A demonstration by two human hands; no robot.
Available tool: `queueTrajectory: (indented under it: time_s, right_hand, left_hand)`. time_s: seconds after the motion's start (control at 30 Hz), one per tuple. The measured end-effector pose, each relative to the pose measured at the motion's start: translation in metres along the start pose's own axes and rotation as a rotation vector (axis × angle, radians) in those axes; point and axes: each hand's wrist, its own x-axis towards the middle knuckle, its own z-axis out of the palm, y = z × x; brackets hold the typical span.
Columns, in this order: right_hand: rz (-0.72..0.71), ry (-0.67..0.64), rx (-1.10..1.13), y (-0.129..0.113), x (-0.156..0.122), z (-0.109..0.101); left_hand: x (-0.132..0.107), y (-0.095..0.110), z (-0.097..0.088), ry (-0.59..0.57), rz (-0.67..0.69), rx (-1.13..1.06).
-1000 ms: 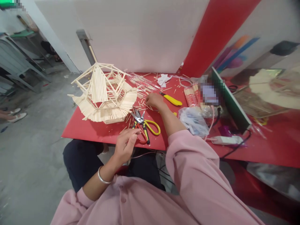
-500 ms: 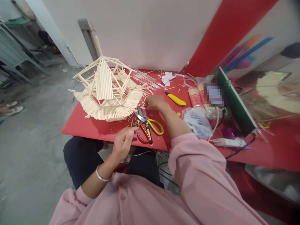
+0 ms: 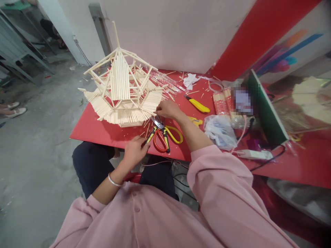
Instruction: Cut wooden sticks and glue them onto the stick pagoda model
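Observation:
A pavilion-like model of pale wooden sticks [image 3: 121, 81] stands on the red table [image 3: 90, 129]. Just in front of its right corner lie pliers with black-and-yellow handles [image 3: 166, 140], crossed with scissors that have red and yellow loops [image 3: 176, 135]. My left hand [image 3: 134, 151] is at the table's front edge, its thumb and fingers closed on the end of the pliers' left handle. My right hand [image 3: 168, 109] is beside the model's right corner, above the tool tips. Its fingers are bent and pinched downward; anything between them is hidden.
A yellow utility knife [image 3: 198, 104] lies right of my right hand. Beyond are loose sticks, white tissue [image 3: 190, 81], stick packs [image 3: 219, 103], a plastic bag [image 3: 219, 132] and a green-faced board [image 3: 266, 110]. Cables [image 3: 269, 162] run along the right; a wall stands behind.
My left hand has moved up slightly and closed its fingers at the pliers' handle. My right hand has shifted a little left toward the model's corner. The whole view has tilted slightly.

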Motion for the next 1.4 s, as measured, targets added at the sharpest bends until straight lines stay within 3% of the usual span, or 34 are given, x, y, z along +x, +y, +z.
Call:
queueTrajectory:
  time_s: [0.17, 0.3, 0.43, 0.53, 0.63, 0.73, 0.9, 0.97, 1.07, 1.2, 1.4]
  right_hand:
    - [-0.001, 0.041, 0.016, -0.015, -0.007, 0.003]
    - [-0.05, 0.041, 0.037, -0.029, -0.04, -0.003]
    - [-0.168, 0.074, 0.143, -0.036, -0.084, -0.005]
    - [-0.165, 0.151, 0.283, -0.034, -0.111, 0.001]
    - [-0.144, 0.224, 0.424, -0.031, -0.13, 0.011]
    - [-0.105, 0.272, 0.604, -0.038, -0.142, 0.023]
    - [-0.071, 0.247, 1.088, -0.074, -0.139, 0.046]
    - [-0.106, 0.254, 1.186, -0.087, -0.134, 0.051]
    - [-0.118, 0.331, 1.21, -0.095, -0.131, 0.047]
    - [-0.179, 0.38, 1.169, -0.092, -0.139, 0.027]
    - [-0.22, 0.634, 1.072, -0.094, -0.155, 0.0]
  left_hand:
    - [-0.001, -0.003, -0.004, 0.029, 0.012, 0.0]
    - [0.004, -0.011, -0.018, 0.06, -0.105, 0.197]
    - [0.016, -0.01, -0.025, -0.046, -0.139, 0.339]
    - [0.026, -0.007, -0.02, -0.142, -0.091, 0.426]
    - [0.03, -0.008, -0.015, -0.13, -0.056, 0.447]
    - [0.024, -0.01, -0.016, -0.035, -0.08, 0.282]
    - [0.008, -0.004, -0.032, 0.013, -0.037, -0.405]
    - [0.002, 0.0, -0.04, 0.045, -0.003, -0.55]
    - [-0.003, 0.006, -0.053, 0.163, 0.075, -0.526]
    - [-0.006, 0.015, -0.073, 0.314, 0.145, -0.525]
    - [0.002, 0.032, -0.096, 0.335, 0.278, -0.562]
